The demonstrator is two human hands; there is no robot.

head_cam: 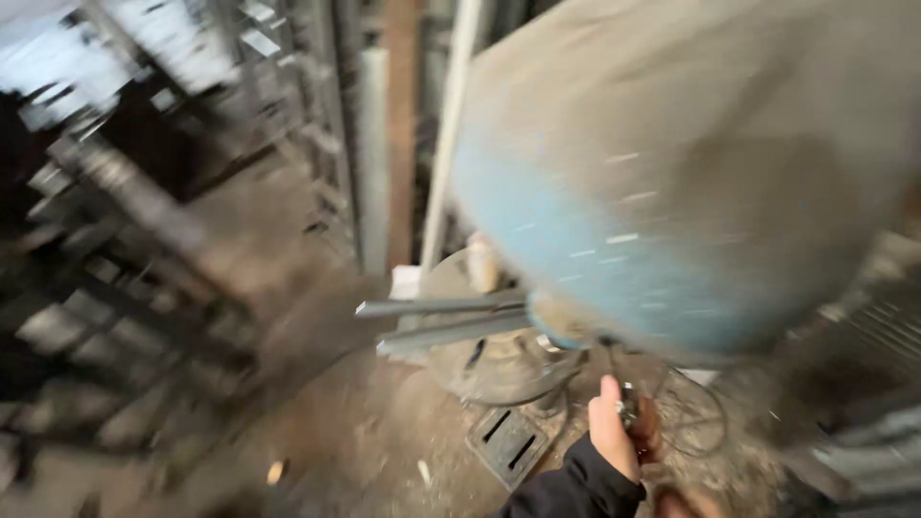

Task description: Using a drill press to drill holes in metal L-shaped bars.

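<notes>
The picture is blurred by motion. My left hand (614,432), in a black sleeve, is closed with the thumb up around a small dark handle (628,411) under the big blue-grey machine head (652,192). At the bottom edge a small patch that may be my right hand (686,504) shows; its fingers are hidden. Left of the hand is the machine's round metal table (499,364), with two long grey metal bars (441,321) lying across it.
A slotted metal base plate (508,441) rests on the dirty floor (355,441) below the table. Dark metal racks and stock (144,240) fill the left side. Upright posts and pipes (403,134) stand behind. A thin wire loop (691,412) lies right of the hand.
</notes>
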